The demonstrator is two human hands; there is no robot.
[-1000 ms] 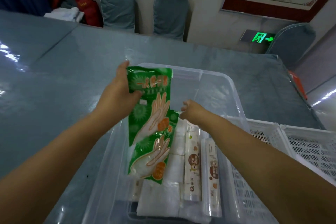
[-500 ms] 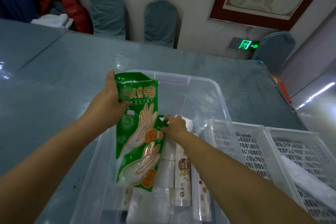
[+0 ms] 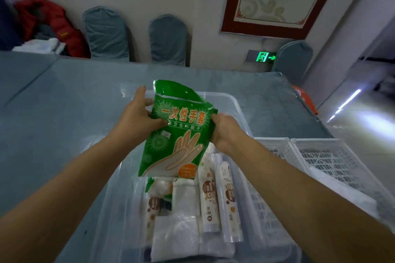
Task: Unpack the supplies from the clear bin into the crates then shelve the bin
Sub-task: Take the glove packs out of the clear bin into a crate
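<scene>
While above clear bin (image 3: 239, 104), glove packet (image 3: 177, 132) between left hand (image 3: 139, 117), right hand (image 3: 224, 130).

Dim, soft-focus frame; glare right, edges warped.

Large orange characters "一次性手套" across the upper front of the green glove packet (image 3: 177, 134), at 12 o'clock above the clear bin (image 3: 239, 109). Below them, a smaller white line, only partly legible, beginning "卫生". Small white sticker under that, too small to read. Print on the two white rolls (image 3: 218, 194) in the bin, toward 5 o'clock from the packet, too blurred to read. Green exit sign (image 3: 264, 57) on the wall at 2 o'clock: running figure and right-pointing arrow.
</scene>
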